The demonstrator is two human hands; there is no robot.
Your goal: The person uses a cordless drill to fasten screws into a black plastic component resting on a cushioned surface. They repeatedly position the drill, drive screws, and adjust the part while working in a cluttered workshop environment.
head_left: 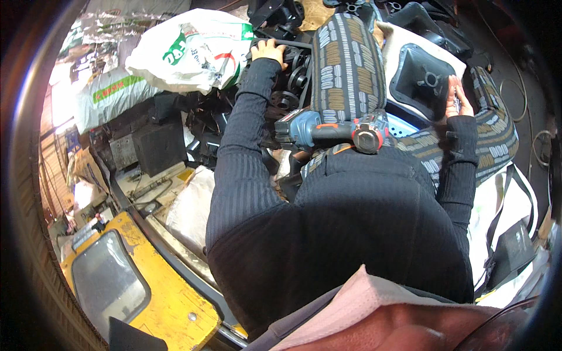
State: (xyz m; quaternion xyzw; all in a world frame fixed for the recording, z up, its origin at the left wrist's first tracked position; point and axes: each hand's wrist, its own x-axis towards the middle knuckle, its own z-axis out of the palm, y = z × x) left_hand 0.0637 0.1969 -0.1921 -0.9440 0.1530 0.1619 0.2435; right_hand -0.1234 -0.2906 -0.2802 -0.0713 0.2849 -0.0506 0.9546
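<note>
My left hand (269, 52) reaches to the far side, its fingers apart over a pile of black round parts (298, 77) beside a white plastic bag. Whether its fingertips touch a part there cannot be made out. My right hand (459, 99) is stretched flat at the right edge of a black square, funnel-shaped plastic part (424, 81). That part lies on a white sack (393, 44) between my legs, its round spoked hub facing up. Across my lap rests a blue cordless drill (333, 132) with a red-ringed head.
A bulging white bag (190, 51) and a grey-white bag (111, 96) stand at left. More black plastic parts (415, 20) crowd the far side. Blue perforated plastic (404, 124) shows beneath the sack. A worn yellow panel (170, 310) is at lower left; thin cable (521, 88) loops at right.
</note>
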